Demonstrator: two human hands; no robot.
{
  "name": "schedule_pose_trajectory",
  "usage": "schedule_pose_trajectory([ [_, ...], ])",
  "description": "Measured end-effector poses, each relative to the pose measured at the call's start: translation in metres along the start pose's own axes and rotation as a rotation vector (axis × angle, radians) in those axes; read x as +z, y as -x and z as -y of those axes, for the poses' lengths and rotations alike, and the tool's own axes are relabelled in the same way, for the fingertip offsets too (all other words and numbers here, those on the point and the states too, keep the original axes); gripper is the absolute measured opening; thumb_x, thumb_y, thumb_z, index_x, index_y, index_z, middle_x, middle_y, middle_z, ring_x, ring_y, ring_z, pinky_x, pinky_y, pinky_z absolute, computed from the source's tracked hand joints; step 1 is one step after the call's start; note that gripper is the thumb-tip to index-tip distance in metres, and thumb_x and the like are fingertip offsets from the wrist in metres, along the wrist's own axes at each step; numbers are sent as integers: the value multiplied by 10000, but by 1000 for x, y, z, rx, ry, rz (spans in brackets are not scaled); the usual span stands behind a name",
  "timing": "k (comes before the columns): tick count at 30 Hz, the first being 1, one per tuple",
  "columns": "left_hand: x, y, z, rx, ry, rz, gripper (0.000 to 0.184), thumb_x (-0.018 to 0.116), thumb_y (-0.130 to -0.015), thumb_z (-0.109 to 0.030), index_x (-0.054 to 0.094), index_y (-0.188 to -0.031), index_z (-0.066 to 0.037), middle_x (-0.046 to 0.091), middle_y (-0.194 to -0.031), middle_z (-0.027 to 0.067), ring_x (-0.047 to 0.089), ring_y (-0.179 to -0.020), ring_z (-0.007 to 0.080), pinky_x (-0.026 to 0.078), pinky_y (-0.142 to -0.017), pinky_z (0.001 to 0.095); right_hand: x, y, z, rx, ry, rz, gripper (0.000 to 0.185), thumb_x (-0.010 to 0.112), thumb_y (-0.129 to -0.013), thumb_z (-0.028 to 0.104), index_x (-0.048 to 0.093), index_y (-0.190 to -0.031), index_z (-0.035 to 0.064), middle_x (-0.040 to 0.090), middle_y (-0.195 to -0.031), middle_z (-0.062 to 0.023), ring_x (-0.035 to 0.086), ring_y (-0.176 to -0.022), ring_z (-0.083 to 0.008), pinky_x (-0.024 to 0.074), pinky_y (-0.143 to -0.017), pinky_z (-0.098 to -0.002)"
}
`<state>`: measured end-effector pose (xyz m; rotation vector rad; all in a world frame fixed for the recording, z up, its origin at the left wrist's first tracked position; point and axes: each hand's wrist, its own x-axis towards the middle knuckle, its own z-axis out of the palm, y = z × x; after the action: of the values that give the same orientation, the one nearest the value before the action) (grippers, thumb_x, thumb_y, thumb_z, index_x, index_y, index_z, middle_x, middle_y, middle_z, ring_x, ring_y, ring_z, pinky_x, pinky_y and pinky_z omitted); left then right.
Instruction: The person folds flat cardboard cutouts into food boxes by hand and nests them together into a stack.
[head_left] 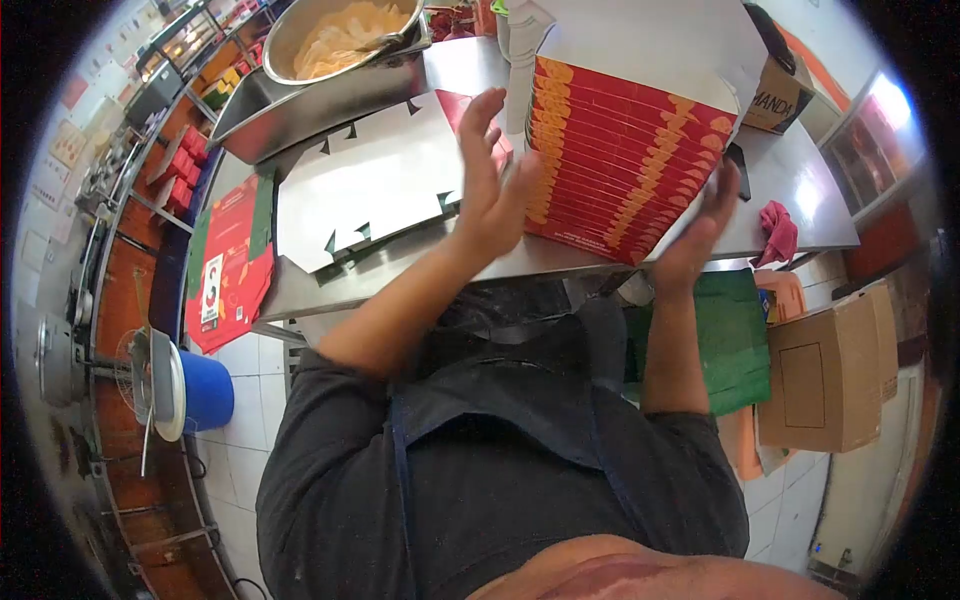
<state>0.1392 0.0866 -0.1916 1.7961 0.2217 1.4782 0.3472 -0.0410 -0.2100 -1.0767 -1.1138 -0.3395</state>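
A tall stack of red and yellow printed cardboard boxes (pixel 630 160) with a white top stands at the table's front edge. My left hand (pixel 492 195) is raised at the stack's left side, fingers stretched out and apart, holding nothing; whether the palm touches the cardboard I cannot tell. At the stack's right lower corner is my right hand (pixel 705 230), fingers extended and slightly blurred, close against the side. Left of my left hand lies a flat cardboard blank (pixel 370 185), white side up with small cut-out slots. A red and green printed cardboard sheet (pixel 232 265) overhangs the table's left end.
A metal bowl of pale orange food (pixel 345 45) rests over a steel tray (pixel 320 105) at the back left. A pink cloth (pixel 777 232) hangs at the right edge of the steel table (pixel 800 190). Brown carton (pixel 815 370), green sack (pixel 715 340) and blue bucket (pixel 208 390) stand below.
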Motion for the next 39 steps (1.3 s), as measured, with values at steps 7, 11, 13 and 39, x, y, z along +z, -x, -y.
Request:
schedule_pose_trajectory([
  [7,-45,8,-182,281,12,420,313,608,-892,-138,627,-1204,-158,632,-1255,229,598,-1173,458,526,-959,534,8,28,43,-666,171,40,345,666,-944,360,534,-1163,129,520,-1274,-132,511,-1287,-359,451,-1088,-514],
  [11,-59,15,-213,131,85,546,289,638,-869,-117,676,-1143,-200,637,-1232,234,600,-1169,473,534,-938,546,35,11,47,-720,112,-82,267,699,-928,295,575,-1103,138,573,-1195,-116,573,-1184,-354,517,-975,-486],
  [13,-66,20,-222,71,55,611,278,639,-873,-117,681,-1137,-190,642,-1225,230,606,-1165,457,533,-940,533,45,9,51,-648,-26,42,234,693,-930,246,575,-1094,129,601,-1129,-106,602,-1134,-350,517,-960,-479],
  [39,-245,54,-14,-385,-883,469,447,750,-893,-369,745,-1114,19,706,-1176,205,664,-1112,357,523,-971,412,234,57,42,-150,32,1340,331,592,-994,199,711,-1256,35,693,-1276,-205,665,-1181,-360,503,-1036,-402],
])
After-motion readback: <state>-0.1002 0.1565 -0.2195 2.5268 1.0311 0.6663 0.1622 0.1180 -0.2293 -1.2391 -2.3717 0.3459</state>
